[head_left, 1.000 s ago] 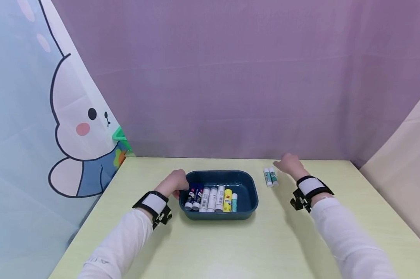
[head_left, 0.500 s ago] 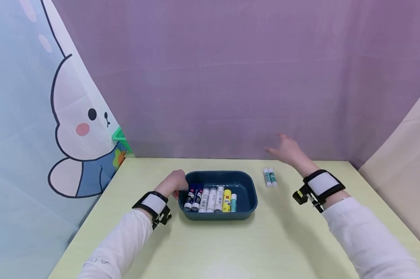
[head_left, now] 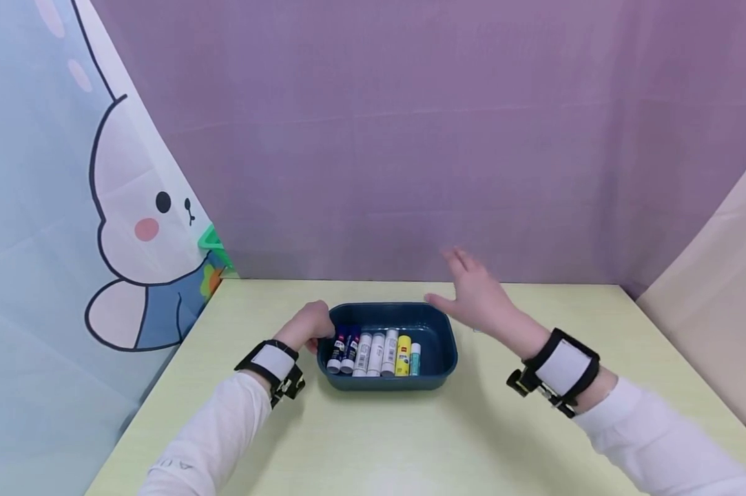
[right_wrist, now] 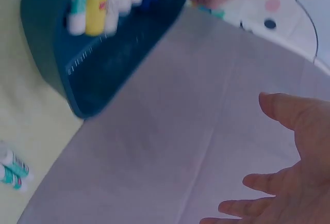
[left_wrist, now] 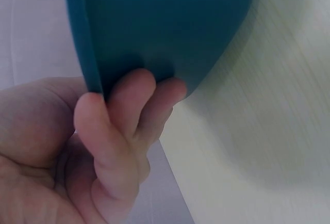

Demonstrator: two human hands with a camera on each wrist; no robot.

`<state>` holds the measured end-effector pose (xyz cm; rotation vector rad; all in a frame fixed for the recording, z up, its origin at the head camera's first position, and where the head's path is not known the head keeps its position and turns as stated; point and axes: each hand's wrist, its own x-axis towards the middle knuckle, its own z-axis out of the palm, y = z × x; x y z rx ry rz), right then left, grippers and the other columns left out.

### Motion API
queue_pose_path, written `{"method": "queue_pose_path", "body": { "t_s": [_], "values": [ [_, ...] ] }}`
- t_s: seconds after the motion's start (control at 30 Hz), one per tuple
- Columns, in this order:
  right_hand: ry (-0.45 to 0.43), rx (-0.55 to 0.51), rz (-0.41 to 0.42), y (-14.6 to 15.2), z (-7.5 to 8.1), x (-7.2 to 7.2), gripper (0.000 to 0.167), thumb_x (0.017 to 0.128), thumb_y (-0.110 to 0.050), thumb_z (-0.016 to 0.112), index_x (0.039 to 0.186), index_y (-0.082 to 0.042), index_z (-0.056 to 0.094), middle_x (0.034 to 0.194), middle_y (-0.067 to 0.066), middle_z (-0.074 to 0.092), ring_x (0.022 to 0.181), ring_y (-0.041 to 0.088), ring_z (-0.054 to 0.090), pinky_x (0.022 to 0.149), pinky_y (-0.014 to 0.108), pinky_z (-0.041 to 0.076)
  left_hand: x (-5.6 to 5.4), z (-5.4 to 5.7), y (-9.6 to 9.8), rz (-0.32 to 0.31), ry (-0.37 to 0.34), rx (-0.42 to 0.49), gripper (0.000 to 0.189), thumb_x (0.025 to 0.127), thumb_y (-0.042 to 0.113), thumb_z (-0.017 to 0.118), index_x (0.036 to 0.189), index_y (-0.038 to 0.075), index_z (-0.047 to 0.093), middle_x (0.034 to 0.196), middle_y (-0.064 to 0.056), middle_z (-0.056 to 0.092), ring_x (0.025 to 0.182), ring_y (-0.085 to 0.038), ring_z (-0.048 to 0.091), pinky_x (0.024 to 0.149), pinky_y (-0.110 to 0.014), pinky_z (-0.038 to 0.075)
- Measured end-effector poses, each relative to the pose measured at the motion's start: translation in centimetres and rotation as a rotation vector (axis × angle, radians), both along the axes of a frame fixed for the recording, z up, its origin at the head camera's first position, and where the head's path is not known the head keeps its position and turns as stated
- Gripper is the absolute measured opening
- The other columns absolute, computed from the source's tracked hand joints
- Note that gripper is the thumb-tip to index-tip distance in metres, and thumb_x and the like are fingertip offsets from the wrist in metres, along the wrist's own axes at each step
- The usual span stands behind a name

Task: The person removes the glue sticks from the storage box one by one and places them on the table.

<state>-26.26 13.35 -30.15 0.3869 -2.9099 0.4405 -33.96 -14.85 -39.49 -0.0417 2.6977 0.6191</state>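
Note:
A dark teal tray stands on the table. Inside, side by side, lie several glue sticks: dark blue ones, white ones, a yellow one and a small teal-and-white one. My left hand pinches the tray's left rim, its thumb on one side of the wall and fingers on the other. With fingers spread and holding nothing, my right hand hovers near the tray's back right corner. Two teal-and-white glue sticks lie on the table; the right hand mostly hides them in the head view.
The pale yellow table ends at a purple cloth behind the tray. A cloth with a cartoon figure hangs on the left, and a pale cloth on the right.
My right hand has lifted off from beside the two loose glue sticks, spread its fingers and moved left toward the tray. My left hand stays on the rim.

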Motion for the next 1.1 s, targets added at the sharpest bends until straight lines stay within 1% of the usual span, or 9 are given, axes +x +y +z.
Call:
{"method": "queue_pose_path", "body": {
  "t_s": [0.1, 0.2, 0.33, 0.47, 0.63, 0.8, 0.9, 1.0, 1.1],
  "values": [
    [0.028, 0.028, 0.051, -0.9, -1.3, 0.7, 0.086, 0.084, -0.047, 0.066, 0.148, -0.006, 0.024, 0.152, 0.024, 0.022, 0.136, 0.046, 0.025, 0.104, 0.065, 0.031, 0.0, -0.1, -0.1, 0.000, 0.005, 0.002, 0.025, 0.082, 0.002, 0.062, 0.104, -0.007, 0.055, 0.074, -0.017, 0.060, 0.044, -0.021, 0.061, 0.044, -0.028, 0.056],
    [0.032, 0.046, 0.093, -1.4, -2.7, 1.0, 0.084, 0.084, -0.047, 0.066, 0.148, -0.008, 0.027, 0.151, 0.024, 0.024, 0.136, 0.045, 0.027, 0.103, 0.063, 0.036, -0.1, -0.2, -0.1, -0.004, 0.013, -0.003, 0.025, 0.082, 0.002, 0.062, 0.104, -0.007, 0.055, 0.074, -0.017, 0.060, 0.044, -0.021, 0.061, 0.043, -0.028, 0.056],
    [-0.010, 0.034, 0.131, -1.9, -4.7, 1.0, 0.080, 0.084, -0.045, 0.067, 0.147, -0.010, 0.030, 0.151, 0.023, 0.025, 0.136, 0.042, 0.029, 0.100, 0.057, 0.043, -0.3, -0.3, 0.0, -0.009, 0.020, -0.013, 0.024, 0.082, 0.002, 0.062, 0.103, -0.007, 0.054, 0.073, -0.017, 0.060, 0.043, -0.021, 0.061, 0.043, -0.028, 0.056],
    [-0.086, 0.002, 0.143, -2.4, -6.5, 0.8, 0.078, 0.084, -0.041, 0.068, 0.146, -0.009, 0.032, 0.149, 0.024, 0.027, 0.134, 0.043, 0.034, 0.097, 0.052, 0.047, -0.3, -0.3, 0.0, -0.008, 0.022, -0.014, 0.024, 0.082, 0.002, 0.062, 0.102, -0.007, 0.054, 0.073, -0.017, 0.059, 0.043, -0.021, 0.061, 0.043, -0.029, 0.056],
    [-0.184, -0.024, 0.133, -3.0, -8.7, 0.5, 0.078, 0.083, -0.038, 0.070, 0.144, -0.006, 0.034, 0.145, 0.025, 0.035, 0.129, 0.041, 0.042, 0.100, 0.050, 0.046, -0.3, -0.4, 0.0, -0.007, 0.022, -0.011, 0.026, 0.082, 0.003, 0.062, 0.104, -0.007, 0.054, 0.073, -0.017, 0.059, 0.043, -0.021, 0.061, 0.043, -0.029, 0.056],
    [-0.269, -0.013, 0.089, -3.7, -10.5, 0.1, 0.078, 0.083, -0.035, 0.071, 0.143, 0.000, 0.034, 0.140, 0.025, 0.041, 0.125, 0.037, 0.047, 0.099, 0.048, 0.047, 0.0, -0.2, 0.0, -0.004, 0.019, -0.005, 0.027, 0.082, 0.003, 0.062, 0.105, -0.007, 0.054, 0.074, -0.017, 0.059, 0.043, -0.021, 0.060, 0.043, -0.029, 0.056],
    [-0.312, -0.003, 0.070, -4.0, -11.2, -0.1, 0.077, 0.083, -0.033, 0.071, 0.140, 0.005, 0.035, 0.139, 0.026, 0.042, 0.126, 0.037, 0.045, 0.100, 0.048, 0.046, 0.0, -0.1, 0.1, 0.001, 0.016, 0.001, 0.027, 0.082, 0.002, 0.062, 0.105, -0.007, 0.054, 0.075, -0.017, 0.059, 0.043, -0.021, 0.060, 0.043, -0.029, 0.056],
    [-0.335, 0.010, 0.051, -4.3, -11.5, -0.2, 0.073, 0.084, -0.031, 0.070, 0.137, 0.008, 0.038, 0.139, 0.027, 0.042, 0.128, 0.038, 0.043, 0.101, 0.048, 0.045, 0.0, -0.1, 0.0, 0.005, 0.016, 0.007, 0.026, 0.081, 0.001, 0.062, 0.105, -0.008, 0.054, 0.076, -0.018, 0.059, 0.043, -0.021, 0.060, 0.043, -0.029, 0.056],
    [-0.345, 0.015, 0.036, -4.5, -11.7, -0.4, 0.067, 0.084, -0.029, 0.069, 0.133, 0.009, 0.043, 0.135, 0.028, 0.045, 0.123, 0.037, 0.048, 0.097, 0.047, 0.049, 0.0, -0.1, 0.0, 0.002, 0.019, 0.011, 0.027, 0.081, 0.001, 0.062, 0.106, -0.007, 0.053, 0.077, -0.017, 0.058, 0.044, -0.022, 0.061, 0.043, -0.029, 0.056]
  ]
}}
